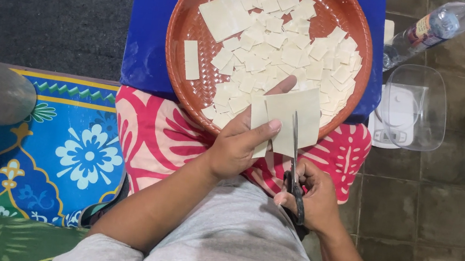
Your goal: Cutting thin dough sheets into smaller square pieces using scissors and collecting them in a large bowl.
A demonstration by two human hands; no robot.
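Observation:
My left hand (240, 140) pinches a pale square sheet of dough (292, 120) just over the near rim of a round brown basket tray (181, 31). My right hand (312, 195) grips black-handled scissors (297, 167), whose blades run up into the middle of the sheet. The tray holds several small cut dough squares (280, 42), plus a larger uncut sheet (225, 14) and a narrow strip (191, 60) on its left side.
The tray rests on a blue stool top (147, 33), with a pink patterned cushion (156, 133) below it. A clear plastic bottle (428, 27) and a clear container on a white base (413, 107) sit on the tiled floor at right. A blue floral mat (66, 152) lies at left.

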